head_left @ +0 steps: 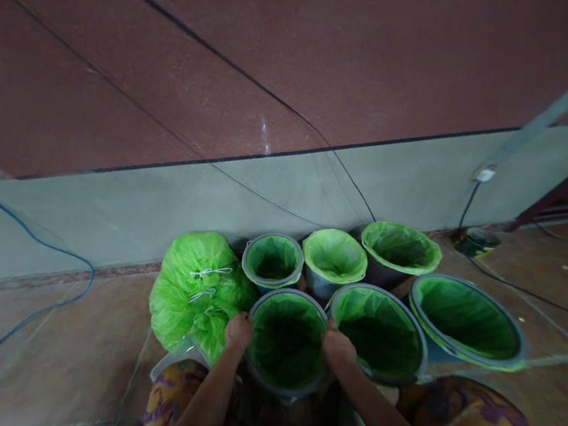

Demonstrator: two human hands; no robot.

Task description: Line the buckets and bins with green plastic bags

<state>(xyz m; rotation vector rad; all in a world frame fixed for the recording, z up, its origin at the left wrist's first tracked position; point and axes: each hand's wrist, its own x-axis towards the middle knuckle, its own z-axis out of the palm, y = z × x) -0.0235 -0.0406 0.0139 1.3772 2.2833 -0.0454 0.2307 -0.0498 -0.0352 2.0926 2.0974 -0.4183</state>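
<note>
In front of me stands a grey-rimmed bucket with a green net liner spread inside it. My left hand is closed at the left side of its rim, and my right hand is closed at the right side. Whether the fingers pinch only the liner or the rim as well is hard to see. Close by my right hand is another lined bucket. Beside my left hand lies a heap of bright green net bags with white drawstrings.
Several more green-lined buckets stand along the wall, with a wide one at the right. A small dark can sits by the wall. A blue hose curves over the floor at the left, and thin cables cross the wall.
</note>
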